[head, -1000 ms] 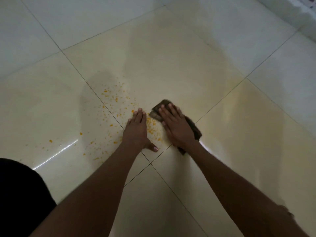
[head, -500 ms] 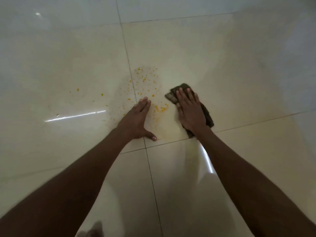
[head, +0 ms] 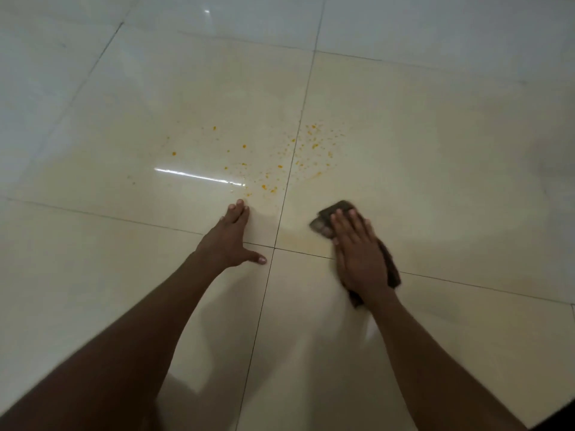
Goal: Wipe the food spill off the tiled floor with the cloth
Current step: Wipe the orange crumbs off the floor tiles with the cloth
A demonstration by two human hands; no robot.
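floor wipe: hand and cloth placement at the spill edge

the right hand (head: 361, 253) lies flat on one dark cloth (head: 334, 211), fingers straight and together, pressing it against the tiled floor (head: 451, 157). nothing is pinched or curled around. a flat palm spreads pressure over the whole cloth, which suits wiping better than a grip would. the cloth shows beyond the fingertips and along the outer side of the hand, down toward the wrist. it sits just right of the vertical grout line and straddles the horizontal one.

the left hand (head: 230, 241) is also open, fingers straight, thumb spread, planted on the bare tile left of the grout crossing. it holds nothing. judged from its posture, it serves as a brace for the person's weight while the other hand works.

the food spill (head: 292, 157) is a scatter of small orange specks beyond both hands, lying across the vertical grout line. it is densest near that line, with a few stray specks further left. the specks are too many and too small to count. a faint yellowish film surrounds them.

count: two hands, one cloth, one spill area, four tiles meeting at the crossing between the hands.

the cloth lies near the spill's near edge, not on the specks; the wipe appears incomplete.
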